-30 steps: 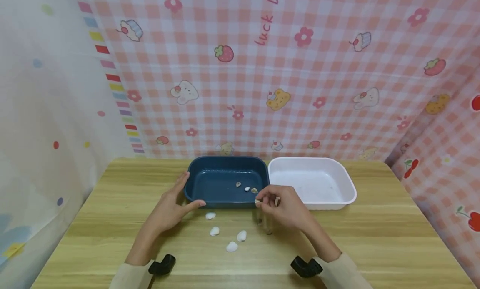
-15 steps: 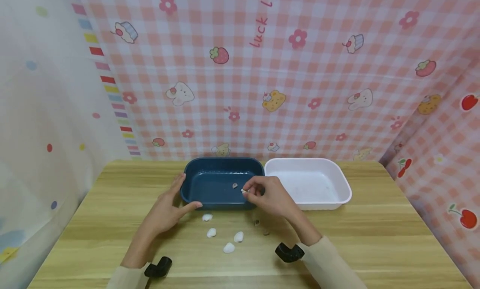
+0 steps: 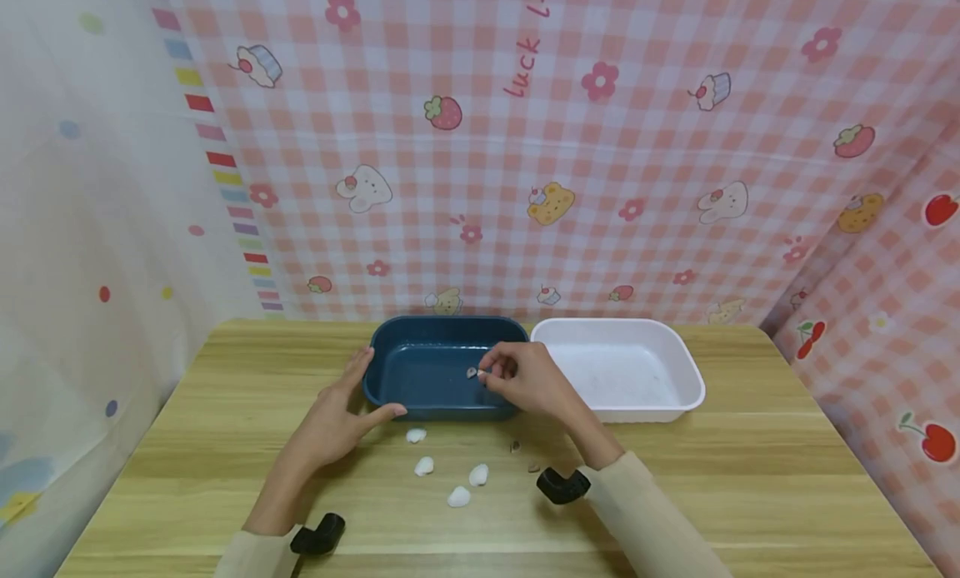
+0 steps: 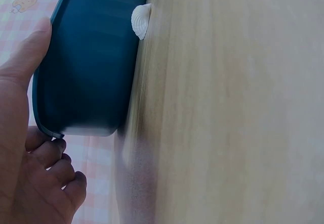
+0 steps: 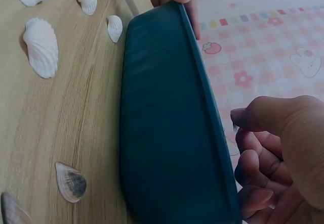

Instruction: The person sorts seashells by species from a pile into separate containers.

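Note:
In the head view my left hand grips the near left corner of a dark blue tray, thumb at the front rim and fingers along the left end. My right hand is over the tray's right part, thumb and fingertips pinching a small pale seashell, mostly covered. Just left of these fingertips, another small brownish shell lies on the tray floor. The hand hides the tray's right end. In the right wrist view only a sliver of the pinched shell shows between the fingertips.
Several white ribbed shells lie on the wooden table before the tray. Two small brown shells, one nearer the tray and one nearer the right wrist, lie to their right. A white tray stands against the blue one's right side.
My right hand has moved from the blue tray's front right rim inward and left over its floor, still pinching the small shell. The left hand stays on the tray's corner.

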`<state>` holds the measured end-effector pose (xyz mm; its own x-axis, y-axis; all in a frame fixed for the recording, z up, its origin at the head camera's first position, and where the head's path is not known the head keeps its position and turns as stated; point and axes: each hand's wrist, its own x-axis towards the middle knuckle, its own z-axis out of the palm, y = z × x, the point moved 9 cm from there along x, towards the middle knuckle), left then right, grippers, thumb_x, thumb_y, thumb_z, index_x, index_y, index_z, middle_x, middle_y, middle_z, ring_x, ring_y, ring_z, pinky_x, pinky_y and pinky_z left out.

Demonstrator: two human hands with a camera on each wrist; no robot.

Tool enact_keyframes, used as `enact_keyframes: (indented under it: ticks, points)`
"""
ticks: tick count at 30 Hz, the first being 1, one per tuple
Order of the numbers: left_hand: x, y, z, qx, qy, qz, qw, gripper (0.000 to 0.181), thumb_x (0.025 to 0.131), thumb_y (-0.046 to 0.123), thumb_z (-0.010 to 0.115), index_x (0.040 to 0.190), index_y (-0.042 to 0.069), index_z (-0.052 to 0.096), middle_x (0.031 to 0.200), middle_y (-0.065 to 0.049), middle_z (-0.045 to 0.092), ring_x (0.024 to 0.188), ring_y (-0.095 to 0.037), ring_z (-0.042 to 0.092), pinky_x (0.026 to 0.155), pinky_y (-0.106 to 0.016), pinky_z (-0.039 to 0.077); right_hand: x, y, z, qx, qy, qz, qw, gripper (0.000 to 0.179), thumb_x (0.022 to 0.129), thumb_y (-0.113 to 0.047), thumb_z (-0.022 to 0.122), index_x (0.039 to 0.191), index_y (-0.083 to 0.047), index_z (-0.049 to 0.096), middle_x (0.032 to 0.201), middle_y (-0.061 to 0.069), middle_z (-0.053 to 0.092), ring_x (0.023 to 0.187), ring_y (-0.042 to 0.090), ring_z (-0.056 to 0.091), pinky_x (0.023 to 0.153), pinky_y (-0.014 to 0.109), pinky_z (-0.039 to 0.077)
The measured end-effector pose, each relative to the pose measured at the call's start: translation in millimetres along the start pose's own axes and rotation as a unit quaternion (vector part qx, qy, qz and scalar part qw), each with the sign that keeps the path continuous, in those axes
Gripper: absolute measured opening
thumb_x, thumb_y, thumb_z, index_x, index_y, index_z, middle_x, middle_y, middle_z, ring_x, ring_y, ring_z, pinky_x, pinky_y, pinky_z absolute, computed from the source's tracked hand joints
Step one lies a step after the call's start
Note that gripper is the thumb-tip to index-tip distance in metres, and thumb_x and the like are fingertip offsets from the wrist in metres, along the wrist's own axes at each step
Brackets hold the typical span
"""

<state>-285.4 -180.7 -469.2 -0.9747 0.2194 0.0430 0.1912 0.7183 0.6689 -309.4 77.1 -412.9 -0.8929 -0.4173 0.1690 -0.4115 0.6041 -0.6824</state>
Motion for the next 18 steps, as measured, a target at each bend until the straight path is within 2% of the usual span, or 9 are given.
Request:
enact_keyframes:
  ticks: [10, 18]
  points:
    - [-0.4, -0.2, -0.4, -0.001, 0.001, -0.001, 1.0000, 0.112, 0.086, 0.069, 0.069, 0.167, 0.020, 0.009, 0.174, -0.010, 0.009, 0.158, -0.043, 0.015, 0.122, -0.068, 0.024, 6.2, 5.3, 4.3, -0.001, -0.007, 0.014, 0.9999, 0.010, 0.095, -0.018, 0.075, 0.101, -0.011, 0.075, 0.078, -0.004, 0.066, 0.066, 0.009, 0.058, 0.059, 0.024, 0.050]
    - [-0.5, 0.6, -1.0, -0.005, 0.000, -0.003, 1.0000, 0.112, 0.086, 0.069, 0.069, 0.167, 0.019, 0.009, 0.174, -0.010, 0.009, 0.158, -0.042, 0.014, 0.122, -0.067, 0.025, -1.6, 0.7, -2.9, 0.005, 0.001, 0.008, 1.0000, 0.020, 0.095, -0.023, 0.075, 0.109, -0.009, 0.074, 0.080, -0.005, 0.067, 0.069, 0.009, 0.060, 0.063, 0.025, 0.052]
